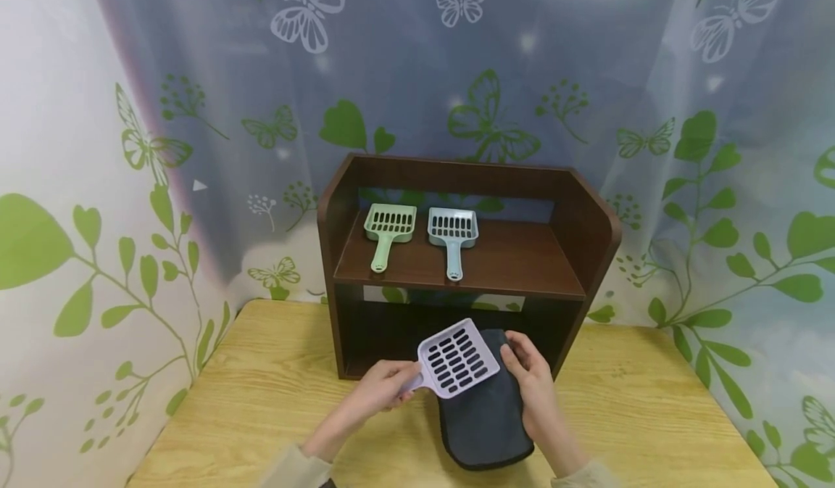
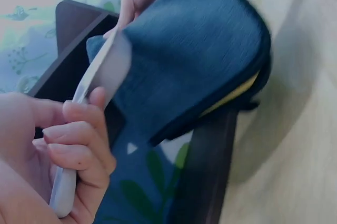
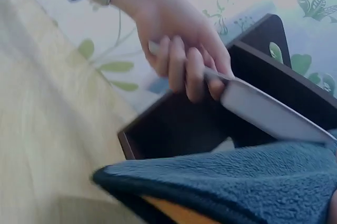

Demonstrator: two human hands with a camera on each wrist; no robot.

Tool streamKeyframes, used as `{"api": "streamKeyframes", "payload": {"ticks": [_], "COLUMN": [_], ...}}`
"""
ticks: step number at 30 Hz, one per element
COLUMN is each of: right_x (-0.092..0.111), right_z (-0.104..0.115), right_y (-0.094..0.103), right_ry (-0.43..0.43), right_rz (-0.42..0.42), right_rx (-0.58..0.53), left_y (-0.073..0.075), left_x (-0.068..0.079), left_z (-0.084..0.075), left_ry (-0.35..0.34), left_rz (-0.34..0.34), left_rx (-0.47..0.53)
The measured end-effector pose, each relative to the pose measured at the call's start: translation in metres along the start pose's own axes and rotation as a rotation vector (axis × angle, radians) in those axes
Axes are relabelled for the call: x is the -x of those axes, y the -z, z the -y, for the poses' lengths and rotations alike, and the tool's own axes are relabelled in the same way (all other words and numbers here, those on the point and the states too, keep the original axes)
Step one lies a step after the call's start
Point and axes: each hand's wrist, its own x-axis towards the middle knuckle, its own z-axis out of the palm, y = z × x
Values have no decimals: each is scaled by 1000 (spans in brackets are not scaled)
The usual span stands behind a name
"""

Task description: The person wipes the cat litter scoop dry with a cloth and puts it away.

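My left hand (image 1: pixel 385 390) grips the handle of a lilac slotted litter scoop (image 1: pixel 459 358), its fingers curled round it in the left wrist view. The scoop's slotted head lies over the upper part of a dark blue-grey cloth (image 1: pixel 485 430). My right hand (image 1: pixel 533 379) holds that cloth by its upper right edge, thumb in front. Folded over, the cloth (image 2: pixel 200 50) has a black border and shows a yellow-orange strip inside the fold. Both hands are in front of the shelf's lower compartment, above the table.
A dark brown two-tier shelf (image 1: pixel 457 285) stands on the wooden table (image 1: pixel 274 372). On its upper board lie a green litter scoop (image 1: pixel 390 223) and a blue litter scoop (image 1: pixel 453 230), handles toward me. Behind hangs a curtain (image 1: pixel 404 60) printed with butterflies and leaves.
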Motion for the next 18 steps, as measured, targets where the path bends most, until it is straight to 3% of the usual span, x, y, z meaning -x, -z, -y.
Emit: {"api": "streamKeyframes", "payload": {"ticks": [6, 12, 15, 18], "right_x": [11, 18, 19, 23], "right_z": [-8, -12, -16, -20], "right_y": [-19, -36, -42, -47], "right_ry": [-12, 119, 197, 251], "right_rz": [-171, -366, -390, -356], "right_rx": [-147, -194, -183, -110], "left_y": [-15, -29, -36, -42], "left_x": [-3, -5, -6, -7], "left_z": [4, 2, 2, 2], "left_ry": [30, 28, 22, 19], "left_rz": [-46, -70, -80, -89], "left_rx": [140, 210, 254, 294]}}
